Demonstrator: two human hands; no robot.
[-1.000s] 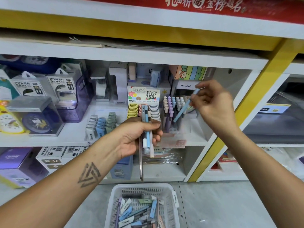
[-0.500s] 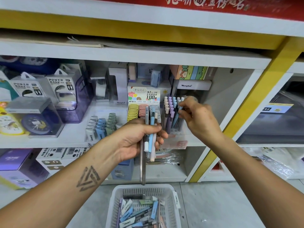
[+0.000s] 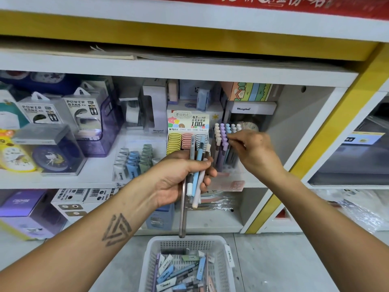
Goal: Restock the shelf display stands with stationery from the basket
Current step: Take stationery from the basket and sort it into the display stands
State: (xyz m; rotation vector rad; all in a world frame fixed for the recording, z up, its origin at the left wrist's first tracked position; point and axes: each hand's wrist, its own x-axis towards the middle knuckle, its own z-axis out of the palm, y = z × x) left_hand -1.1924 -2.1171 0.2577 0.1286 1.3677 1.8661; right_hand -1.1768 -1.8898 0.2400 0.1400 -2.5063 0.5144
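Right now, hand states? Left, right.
Left hand: closed around a bundle of pens.
Right hand: fingertips pinched at the pen display stand; whether it grips a pen cannot be told.

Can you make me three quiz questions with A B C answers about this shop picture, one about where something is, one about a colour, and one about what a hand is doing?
1. Where is the white basket?
A. On the top shelf
B. On the floor below the shelves
C. In the right hand

2. What colour is the post to the right of the pen stand?
A. Yellow
B. Green
C. Black

3. What is the left hand doing?
A. Hanging empty
B. Pressing flat on the shelf
C. Holding a bunch of pens

Answers:
1 B, the basket sits on the grey floor, under both arms.
2 A, the slanted post is bright yellow.
3 C, its fingers curl round the pens, while the right hand reaches to the pen stand.
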